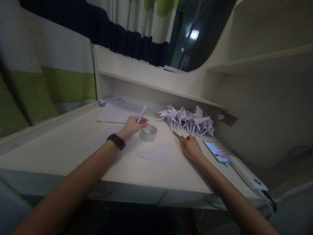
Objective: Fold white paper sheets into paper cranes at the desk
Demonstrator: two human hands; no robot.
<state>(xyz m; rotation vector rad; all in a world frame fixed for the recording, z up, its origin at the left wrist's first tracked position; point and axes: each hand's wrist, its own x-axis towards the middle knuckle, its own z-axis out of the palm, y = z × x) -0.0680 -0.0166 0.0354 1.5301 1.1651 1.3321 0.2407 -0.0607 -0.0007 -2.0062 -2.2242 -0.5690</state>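
My left hand (135,125) is closed on a thin rolled paper tube (142,113) that points up and slightly right. Its fingertips are at the edge of a roll of clear tape (148,133) lying flat on the desk; whether they touch it I cannot tell. My right hand (192,147) grips a utility knife (177,135) with a grey body and a yellow part near the fingers, low over the desktop. Between the hands, nearer the front edge, lies a triangular piece of white paper (156,153). Beyond the knife is a heap of white paper pinwheels (187,119).
White paper sheets (112,111) lie at the back left, with narrow folded paper pieces (111,100) behind them. A lit phone (215,151) and a white boxy device (248,173) with cables are on the right. A shelf (156,86) overhangs the back of the desk (61,153).
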